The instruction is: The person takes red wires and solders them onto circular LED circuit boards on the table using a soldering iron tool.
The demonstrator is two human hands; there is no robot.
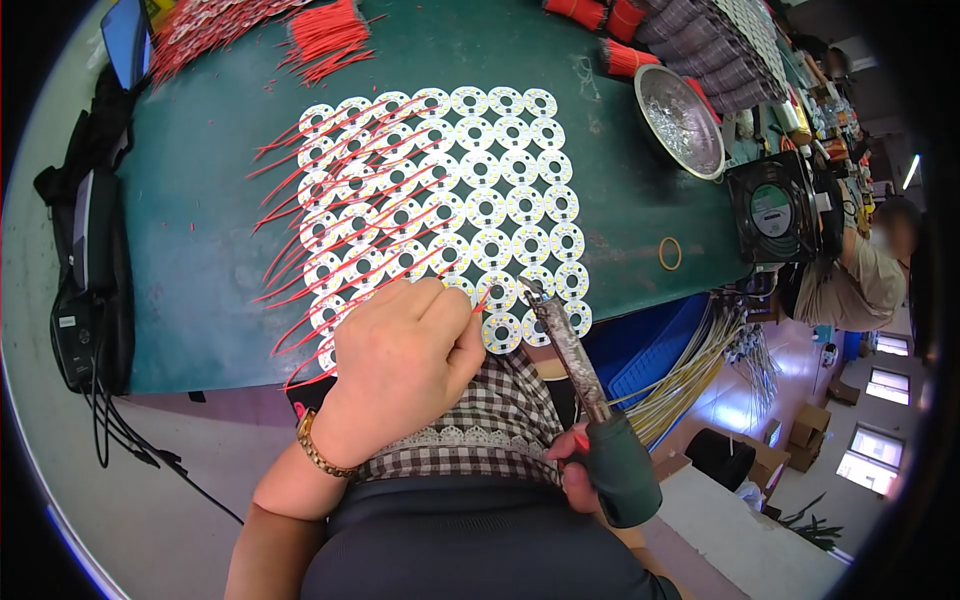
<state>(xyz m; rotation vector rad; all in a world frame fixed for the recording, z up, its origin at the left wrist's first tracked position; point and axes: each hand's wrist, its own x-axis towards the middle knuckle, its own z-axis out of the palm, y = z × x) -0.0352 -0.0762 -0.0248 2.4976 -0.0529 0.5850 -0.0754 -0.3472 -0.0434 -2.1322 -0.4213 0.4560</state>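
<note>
Green fan label (771, 210) illegible; left fingers (464, 350) pinch red wire (482, 301), right fingers (578, 488) grip soldering iron (574, 357).

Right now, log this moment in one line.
left hand: pinches red wire | right hand: grips soldering iron | iron tip: at round LED boards, contact unclear

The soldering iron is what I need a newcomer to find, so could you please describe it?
On the green table, find the grid of round white LED boards. Over its near right part slants the soldering iron. Unlike the flat boards, it is long, with a blotchy metal shaft and a thick, dark handle.
</note>
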